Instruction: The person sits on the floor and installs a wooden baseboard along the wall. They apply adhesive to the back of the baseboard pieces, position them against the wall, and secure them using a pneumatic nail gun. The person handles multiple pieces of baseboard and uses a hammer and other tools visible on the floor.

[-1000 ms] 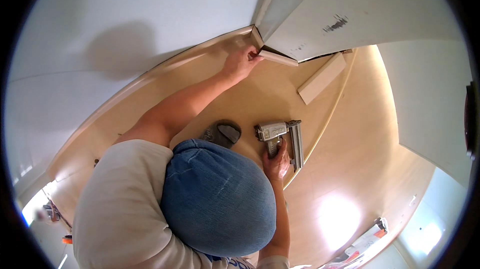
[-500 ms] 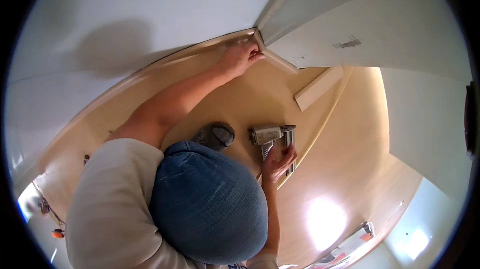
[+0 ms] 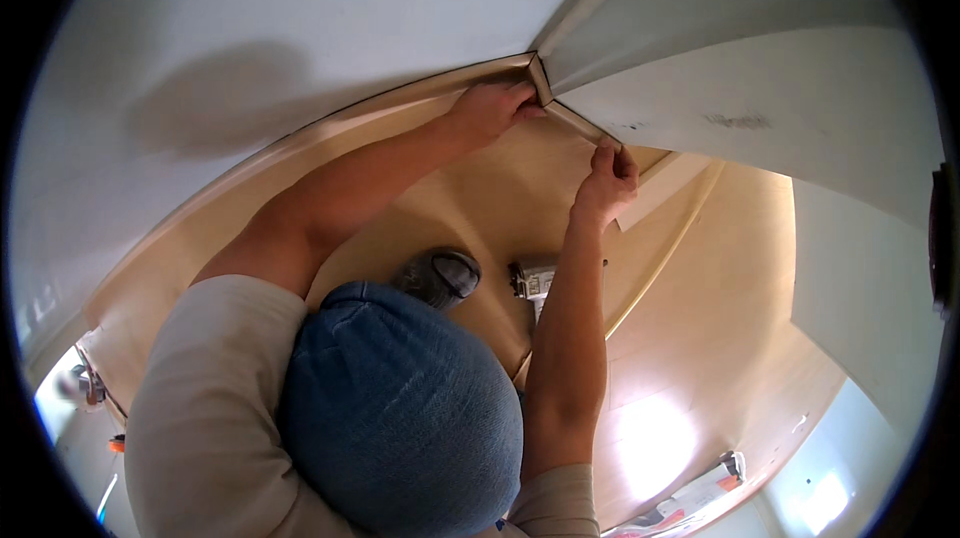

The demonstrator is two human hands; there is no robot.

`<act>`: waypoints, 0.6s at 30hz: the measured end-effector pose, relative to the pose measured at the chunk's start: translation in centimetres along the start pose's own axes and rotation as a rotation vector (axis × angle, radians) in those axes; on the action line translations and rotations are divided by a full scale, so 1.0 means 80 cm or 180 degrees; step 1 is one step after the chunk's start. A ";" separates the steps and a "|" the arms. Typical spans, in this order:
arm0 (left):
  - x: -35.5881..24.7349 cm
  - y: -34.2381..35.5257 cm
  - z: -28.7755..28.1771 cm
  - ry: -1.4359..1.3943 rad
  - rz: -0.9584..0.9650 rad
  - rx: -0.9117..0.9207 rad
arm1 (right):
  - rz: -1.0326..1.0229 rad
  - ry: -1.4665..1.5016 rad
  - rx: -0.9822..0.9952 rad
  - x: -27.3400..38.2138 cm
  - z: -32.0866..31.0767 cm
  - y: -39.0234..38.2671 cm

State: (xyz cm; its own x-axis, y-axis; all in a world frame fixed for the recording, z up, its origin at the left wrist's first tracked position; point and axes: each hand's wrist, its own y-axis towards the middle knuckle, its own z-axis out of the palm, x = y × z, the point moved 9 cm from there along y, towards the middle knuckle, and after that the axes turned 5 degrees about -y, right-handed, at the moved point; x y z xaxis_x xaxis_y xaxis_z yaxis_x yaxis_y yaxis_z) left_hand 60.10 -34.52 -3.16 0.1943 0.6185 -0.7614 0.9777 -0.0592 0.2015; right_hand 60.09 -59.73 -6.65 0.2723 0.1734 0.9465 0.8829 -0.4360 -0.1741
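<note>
Light wood baseboard strips point(image 3: 330, 128) run along the foot of the white wall and around its corner. At the inner corner, the curled fingers of my left hand point(image 3: 495, 108) press together against the short baseboard piece point(image 3: 541, 81). My right hand point(image 3: 607, 188) pinches the outer end of the adjoining baseboard strip point(image 3: 583, 124) between thumb and fingers. That strip lies along the foot of the jutting white wall point(image 3: 700, 103). A nail gun point(image 3: 535, 278) lies on the floor, partly hidden behind my right forearm.
A loose flat board point(image 3: 665, 188) lies on the wooden floor point(image 3: 700, 308) beside my right hand. A thin hose or cord point(image 3: 665, 258) curves across the floor. My shoe point(image 3: 440, 278) and denim-covered knee point(image 3: 400, 408) are near. A long printed package point(image 3: 690, 503) lies at lower right.
My right hand has left the nail gun and moved up and forward to the baseboard strip's outer end. My left hand stays at the corner.
</note>
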 end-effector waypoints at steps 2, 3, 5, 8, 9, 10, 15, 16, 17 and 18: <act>0.002 0.000 0.004 0.0072 0.0007 0.0030 | -0.0015 -0.0053 -0.0052 0.013 0.000 -0.004; 0.006 -0.001 0.005 0.0162 -0.0059 0.0085 | -0.0026 -0.0072 -0.0083 0.021 0.003 -0.011; 0.005 0.002 0.009 0.0250 -0.0208 0.0212 | -0.0097 -0.0212 -0.0157 0.025 0.000 -0.011; 0.006 0.000 0.013 0.0345 -0.0266 0.0263 | -0.0214 -0.0505 -0.0176 0.032 -0.002 -0.011; 0.002 0.000 0.011 0.0392 -0.0116 0.0173 | -0.0244 -0.0575 -0.0166 0.035 -0.003 -0.011; 0.000 0.000 0.010 0.0438 0.0037 0.0076 | -0.0280 -0.0644 -0.0154 0.037 -0.004 -0.010; 0.011 0.002 0.022 0.0546 -0.0154 0.0275 | -0.0166 -0.0295 -0.0077 0.021 -0.002 -0.003; 0.011 0.002 0.022 0.0578 -0.0217 0.0345 | -0.0189 -0.0194 -0.0094 0.019 -0.001 -0.003; 0.010 0.003 0.021 0.0539 -0.0246 0.0377 | -0.0166 -0.0226 -0.0116 0.016 -0.002 -0.002; 0.008 0.004 0.021 0.0500 -0.0274 0.0410 | -0.0143 -0.0259 -0.0140 0.013 -0.004 0.000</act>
State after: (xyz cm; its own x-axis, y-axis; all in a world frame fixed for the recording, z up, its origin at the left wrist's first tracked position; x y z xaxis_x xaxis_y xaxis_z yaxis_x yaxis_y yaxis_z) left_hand 60.68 -35.48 -4.61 0.1047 0.7394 -0.6651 0.9942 -0.0943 0.0517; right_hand 60.26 -59.84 -5.55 0.2647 0.2640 0.9275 0.8778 -0.4642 -0.1183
